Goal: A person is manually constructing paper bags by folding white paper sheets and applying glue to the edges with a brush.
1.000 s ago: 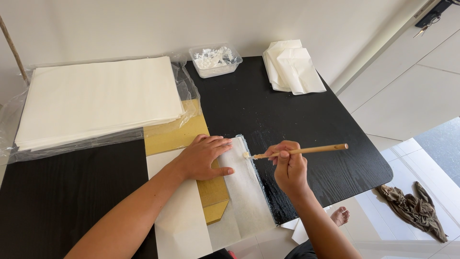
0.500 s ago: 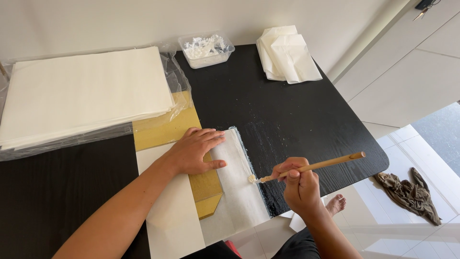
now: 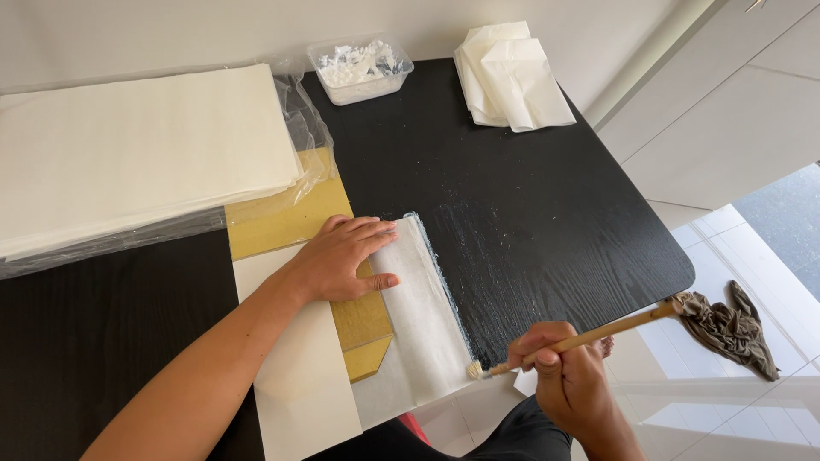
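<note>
Left hand (image 3: 346, 256) is lying flat, pinning white paper (image 3: 427, 320); right hand (image 3: 568, 376) is gripping a brush (image 3: 572, 341), gluing its lower edge; next, smoothing likely.

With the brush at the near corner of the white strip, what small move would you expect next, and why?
Probably a short stroke of the brush back up along the white paper strip. The right hand holds its bristle tip at the strip's near right corner, the left hand presses the gold sheet flat beside it, and the black table alongside shows whitish paste smears.
</note>
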